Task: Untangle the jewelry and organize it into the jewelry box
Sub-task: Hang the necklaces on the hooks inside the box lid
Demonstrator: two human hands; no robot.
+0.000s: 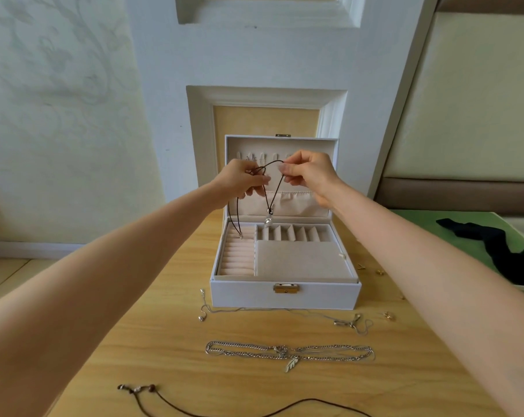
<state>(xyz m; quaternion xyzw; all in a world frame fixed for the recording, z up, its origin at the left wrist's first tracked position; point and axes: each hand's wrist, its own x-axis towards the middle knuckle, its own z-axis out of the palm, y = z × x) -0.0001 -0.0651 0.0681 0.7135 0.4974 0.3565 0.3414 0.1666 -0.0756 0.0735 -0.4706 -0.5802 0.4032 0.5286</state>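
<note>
I'm pinching the black cord necklace with curled fingers of my left hand and right hand, pendant dangling below them over the open jewelry box, presumably so the tangle hangs loose.

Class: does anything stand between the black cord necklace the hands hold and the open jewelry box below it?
Nothing visible does. The left hand and right hand pinch the black cord necklace above the open jewelry box.

Both hands are raised over the open jewelry box, the left hand and right hand pinching a black cord necklace. Its silver pendant dangles. Silver chains lie on the wooden table.
</note>
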